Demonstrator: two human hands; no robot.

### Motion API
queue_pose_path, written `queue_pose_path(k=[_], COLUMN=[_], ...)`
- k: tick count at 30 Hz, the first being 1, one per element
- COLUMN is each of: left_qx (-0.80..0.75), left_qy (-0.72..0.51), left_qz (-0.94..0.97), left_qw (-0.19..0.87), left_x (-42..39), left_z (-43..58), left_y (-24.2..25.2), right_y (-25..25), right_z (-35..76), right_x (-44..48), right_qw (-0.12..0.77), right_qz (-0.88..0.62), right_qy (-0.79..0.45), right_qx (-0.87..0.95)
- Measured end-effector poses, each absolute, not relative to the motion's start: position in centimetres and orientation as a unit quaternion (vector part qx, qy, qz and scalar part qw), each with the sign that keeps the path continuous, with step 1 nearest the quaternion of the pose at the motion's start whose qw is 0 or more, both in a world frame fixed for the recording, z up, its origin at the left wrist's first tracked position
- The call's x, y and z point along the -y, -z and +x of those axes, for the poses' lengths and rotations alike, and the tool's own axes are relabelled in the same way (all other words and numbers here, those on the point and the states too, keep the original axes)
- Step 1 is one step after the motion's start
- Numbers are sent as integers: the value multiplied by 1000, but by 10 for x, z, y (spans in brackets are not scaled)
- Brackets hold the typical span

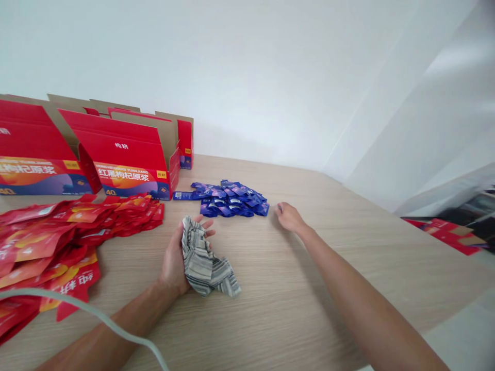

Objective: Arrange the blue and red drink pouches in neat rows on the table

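Observation:
A crumpled grey-and-white striped cloth [207,263] lies across the palm of my left hand [176,257]. The thumb is against it, the fingertips show behind it, and one end hangs down to the right. My right hand [289,216] is closed, low over the tabletop, just right of a pile of blue sachets [234,200]. Its curled fingers hide whatever may be in them. A gap separates it from the nearest sachet. To the left of my left hand spreads a large heap of red sachets [81,226].
Red printed cartons with raised flaps, such as this carton [127,159], stand at the back left of the wooden table [263,319]. A pale cable [96,314] crosses the lower left, in front of my left forearm. Flat red cardboard [444,234] lies beyond the right table edge.

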State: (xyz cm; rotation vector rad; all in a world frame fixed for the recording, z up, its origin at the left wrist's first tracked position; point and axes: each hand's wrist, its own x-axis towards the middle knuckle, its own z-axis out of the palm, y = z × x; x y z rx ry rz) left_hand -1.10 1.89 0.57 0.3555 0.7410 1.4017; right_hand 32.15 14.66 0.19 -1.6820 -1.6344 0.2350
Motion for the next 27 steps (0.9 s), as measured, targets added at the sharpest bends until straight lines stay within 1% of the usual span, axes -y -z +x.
queue_pose_path(k=[2,4,8,11,12,13,15,19,22,24,27], left_qx=[-333,-334,-335,-351,-360,-369,-386,-355,-313,-305,-324], left_qy=[-626,-624,-617,-618,-625,-634,-644,-608,-567,-545,-521], left_qz=[162,163,169,168,165,160,154,195,245,288,366], left_qw=[687,687,692,683,673,661,642,682,721,726,699], left_x=[-19,-19,-22,-21,-19,-17,-9,13,29,39,52], left_z=[-12,-12,-12,-8,-5,-3,4,16,20,19,11], left_y=[-5,-4,-4,-9,-11,-14,-20,-28,-26,-19,-5], right_y=[1,2,2,-2,-4,-6,-9,-10,-3,2,6], right_z=[317,310,276,229,212,195,167,148,165,187,233], right_x=[-145,-138,-96,-40,-21,-4,21,34,33,33,29], right_qw=[379,395,421,382,349,322,310,397,429,452,508], right_qz=[-661,-655,-620,-553,-500,-456,-397,-359,-346,-362,-429], right_qy=[-118,-129,-156,-252,-314,-344,-343,-355,-395,-431,-466], right_qx=[637,632,644,696,727,755,793,766,735,692,584])
